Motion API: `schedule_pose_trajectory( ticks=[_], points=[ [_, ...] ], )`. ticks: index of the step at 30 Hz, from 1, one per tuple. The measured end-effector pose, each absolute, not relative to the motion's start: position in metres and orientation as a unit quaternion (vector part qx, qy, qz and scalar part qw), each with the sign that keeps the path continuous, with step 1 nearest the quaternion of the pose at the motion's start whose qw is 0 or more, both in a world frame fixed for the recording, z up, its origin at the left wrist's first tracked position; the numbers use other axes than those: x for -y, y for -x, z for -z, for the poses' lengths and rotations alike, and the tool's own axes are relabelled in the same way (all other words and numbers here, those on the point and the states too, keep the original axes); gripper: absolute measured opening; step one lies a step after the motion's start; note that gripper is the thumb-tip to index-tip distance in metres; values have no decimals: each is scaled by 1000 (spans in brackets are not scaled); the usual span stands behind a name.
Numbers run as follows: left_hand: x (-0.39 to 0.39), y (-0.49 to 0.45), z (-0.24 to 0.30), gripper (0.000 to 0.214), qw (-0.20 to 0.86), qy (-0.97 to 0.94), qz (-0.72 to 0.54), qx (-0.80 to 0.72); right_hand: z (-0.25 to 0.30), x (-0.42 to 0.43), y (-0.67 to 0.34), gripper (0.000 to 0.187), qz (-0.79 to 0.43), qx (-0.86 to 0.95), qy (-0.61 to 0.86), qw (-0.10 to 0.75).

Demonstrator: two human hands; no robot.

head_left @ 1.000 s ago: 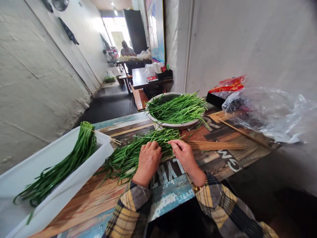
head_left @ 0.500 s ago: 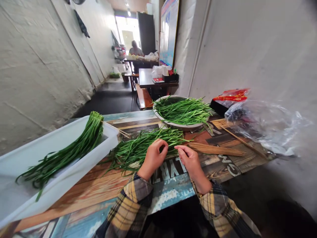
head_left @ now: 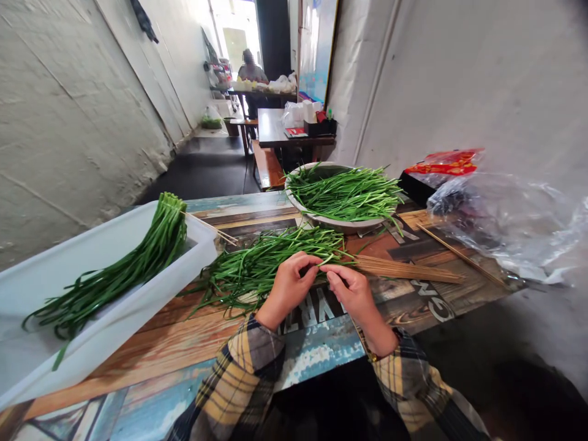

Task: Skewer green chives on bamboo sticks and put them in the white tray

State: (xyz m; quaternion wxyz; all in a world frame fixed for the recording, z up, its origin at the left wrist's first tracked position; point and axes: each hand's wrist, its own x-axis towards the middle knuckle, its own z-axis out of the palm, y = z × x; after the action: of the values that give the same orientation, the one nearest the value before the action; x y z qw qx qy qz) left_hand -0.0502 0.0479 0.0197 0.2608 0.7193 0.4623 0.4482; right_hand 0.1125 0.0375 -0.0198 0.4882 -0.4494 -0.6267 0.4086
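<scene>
Nearest the camera, two plaid sleeves reach forward over the painted wooden table [head_left: 184,343]. The left hand [head_left: 289,285] is curled, with thumb and fingertips closed on a few stalks at the near edge of the loose chives [head_left: 248,272]. The right hand [head_left: 351,294] faces it, almost touching, with thumb and forefinger pinched on the same stalks. Whether it also holds a stick cannot be determined.

The loose chives lie flat on the table directly ahead of both hands and fan out to the left. A bundle of bamboo skewers [head_left: 404,269] lies just right of the hands, its near ends meeting the chive pile.

To the left, a white plastic tray [head_left: 114,331] rests on the table edge. It contains a tied chive bundle [head_left: 133,263] laid diagonally, cut ends up against the far rim.

Beyond the loose pile stands a metal bowl [head_left: 331,222] heaped with more chives [head_left: 349,193]. On the right, against the wall, are a crumpled clear plastic bag [head_left: 505,220] and, behind it, a red packet [head_left: 443,162].

Further down the corridor stands a dark table [head_left: 271,131] carrying small items. At the far end a person [head_left: 250,67] sits at another table.
</scene>
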Motion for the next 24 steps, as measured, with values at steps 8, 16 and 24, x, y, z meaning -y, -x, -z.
schedule_pose_trajectory(
  ticks=[8,16,24],
  points=[
    [-48,48,-21,13,259,-720,-455,-456,19,-38,-112,28,-443,600,448,494],
    [-48,48,-21,10,233,-727,-463,-450,19,-37,-112,28,-457,590,448,493],
    [-49,48,-19,10,229,-727,-461,-455,17,-35,-113,28,-450,594,452,491]
  ],
)
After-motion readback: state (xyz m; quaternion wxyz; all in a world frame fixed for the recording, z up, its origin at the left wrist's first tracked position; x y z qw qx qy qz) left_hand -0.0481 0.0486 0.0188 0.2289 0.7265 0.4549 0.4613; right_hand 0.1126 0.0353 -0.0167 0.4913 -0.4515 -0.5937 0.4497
